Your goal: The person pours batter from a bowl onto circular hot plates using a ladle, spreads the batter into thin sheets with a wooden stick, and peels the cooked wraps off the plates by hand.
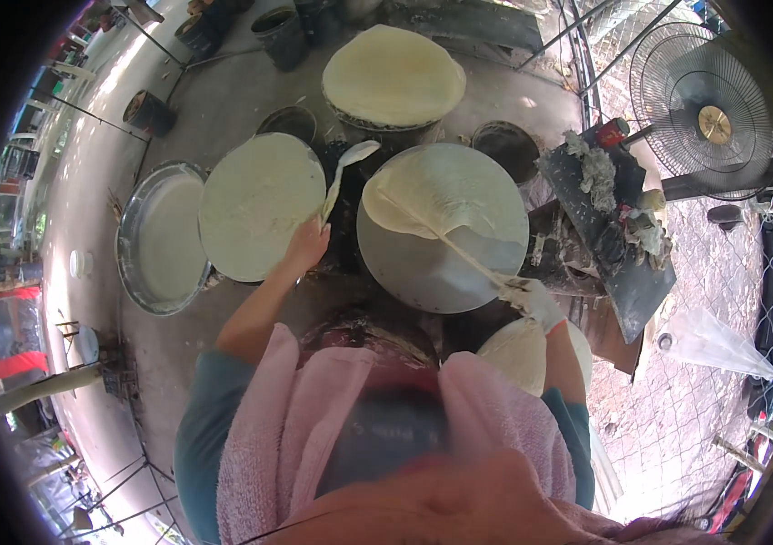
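Note:
My left hand grips the handle of a ladle coated in pale batter, its bowl pointing away from me. Beside that hand lies a round pan top covered by a smooth cream-coloured layer. In my right hand, which wears a whitish glove, is a long thin stick. A thin, translucent cream sheet drapes over the stick's far part, above a round grey griddle. Part of the griddle's surface shows bare. At far left stands a metal basin of pale liquid batter.
A domed, cream-topped round vessel stands beyond the griddle. Dark buckets are farther back. To the right are a tilted dark board with clumped scraps and a large fan. Another cream round surface sits below my right hand.

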